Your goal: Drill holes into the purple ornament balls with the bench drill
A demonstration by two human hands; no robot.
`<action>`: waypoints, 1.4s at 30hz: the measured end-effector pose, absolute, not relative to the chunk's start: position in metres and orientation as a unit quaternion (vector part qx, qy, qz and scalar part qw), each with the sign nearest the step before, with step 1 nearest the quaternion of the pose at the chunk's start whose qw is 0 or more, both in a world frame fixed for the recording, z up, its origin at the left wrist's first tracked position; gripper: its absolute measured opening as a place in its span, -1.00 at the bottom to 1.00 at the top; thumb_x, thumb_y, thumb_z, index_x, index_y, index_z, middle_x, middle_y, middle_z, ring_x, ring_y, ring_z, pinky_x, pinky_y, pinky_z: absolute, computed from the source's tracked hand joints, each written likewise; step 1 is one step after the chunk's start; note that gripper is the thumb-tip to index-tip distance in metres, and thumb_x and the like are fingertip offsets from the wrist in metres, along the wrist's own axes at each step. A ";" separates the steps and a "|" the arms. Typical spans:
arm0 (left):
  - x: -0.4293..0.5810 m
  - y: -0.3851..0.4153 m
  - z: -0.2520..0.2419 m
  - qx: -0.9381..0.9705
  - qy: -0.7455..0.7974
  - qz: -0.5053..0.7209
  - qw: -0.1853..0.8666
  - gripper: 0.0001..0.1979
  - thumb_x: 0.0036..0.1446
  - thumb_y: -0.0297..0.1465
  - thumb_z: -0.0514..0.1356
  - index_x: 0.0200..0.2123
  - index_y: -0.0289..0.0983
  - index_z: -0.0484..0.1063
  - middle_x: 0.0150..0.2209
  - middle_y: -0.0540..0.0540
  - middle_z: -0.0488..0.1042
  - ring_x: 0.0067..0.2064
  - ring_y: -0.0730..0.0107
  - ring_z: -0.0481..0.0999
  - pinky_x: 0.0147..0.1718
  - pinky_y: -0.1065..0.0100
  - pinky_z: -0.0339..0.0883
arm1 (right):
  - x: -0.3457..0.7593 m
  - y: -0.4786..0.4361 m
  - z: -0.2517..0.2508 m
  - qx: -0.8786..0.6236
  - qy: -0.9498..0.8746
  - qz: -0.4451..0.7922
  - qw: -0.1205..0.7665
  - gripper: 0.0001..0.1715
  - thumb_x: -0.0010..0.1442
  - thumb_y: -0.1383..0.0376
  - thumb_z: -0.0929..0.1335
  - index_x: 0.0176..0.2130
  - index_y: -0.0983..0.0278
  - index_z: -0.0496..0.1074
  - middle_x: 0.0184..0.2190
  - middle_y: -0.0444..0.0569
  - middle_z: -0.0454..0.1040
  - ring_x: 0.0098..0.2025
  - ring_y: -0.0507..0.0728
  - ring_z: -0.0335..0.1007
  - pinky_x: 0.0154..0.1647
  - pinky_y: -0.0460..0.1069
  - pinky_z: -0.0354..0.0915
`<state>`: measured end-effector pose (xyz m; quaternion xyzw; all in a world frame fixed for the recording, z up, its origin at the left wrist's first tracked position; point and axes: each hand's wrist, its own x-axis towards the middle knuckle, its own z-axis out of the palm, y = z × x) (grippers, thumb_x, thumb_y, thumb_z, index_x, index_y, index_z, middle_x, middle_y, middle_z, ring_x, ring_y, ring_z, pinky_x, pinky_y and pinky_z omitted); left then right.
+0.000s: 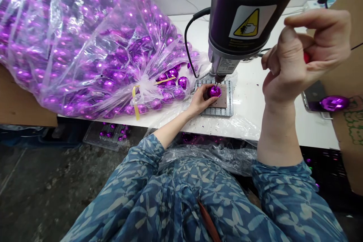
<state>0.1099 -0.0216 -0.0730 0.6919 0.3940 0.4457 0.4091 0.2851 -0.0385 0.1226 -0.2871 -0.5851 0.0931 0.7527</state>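
One purple faceted ball (pixel 214 91) on a brown pad (pixel 223 101), right under the bit (pixel 217 79) of the drill press (pixel 244 11) — tip touching or just above, cannot tell. Pinched between thumb and fingers of the left hand (pixel 200 100), closed on it. Beneath the pad, a metal grid plate (pixel 230 109) on the white table (pixel 255 121). Higher and to the right, right hand (pixel 303 53) curled tight round a red-knobbed lever (pixel 306 57). To the left, a big clear bag (pixel 85 45) stuffed with like purple balls, tied with a yellow strip (pixel 135 100) — a few loose balls (pixel 183 82) just beside its neck. Far right, another ball (pixel 334 103) against cardboard (pixel 350 83).
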 end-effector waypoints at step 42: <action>0.108 -0.023 -0.071 0.705 0.391 0.445 0.391 -0.49 0.26 -0.13 0.45 0.18 -0.17 0.46 0.13 -0.24 0.58 0.18 0.01 0.57 0.28 -0.10 0.41 | 0.276 -0.029 0.149 -0.275 -0.564 0.109 0.771 -0.92 0.30 0.26 0.48 -0.22 0.21 0.53 -0.19 -0.28 0.54 -0.58 -0.25 0.24 -0.64 -0.20 0.09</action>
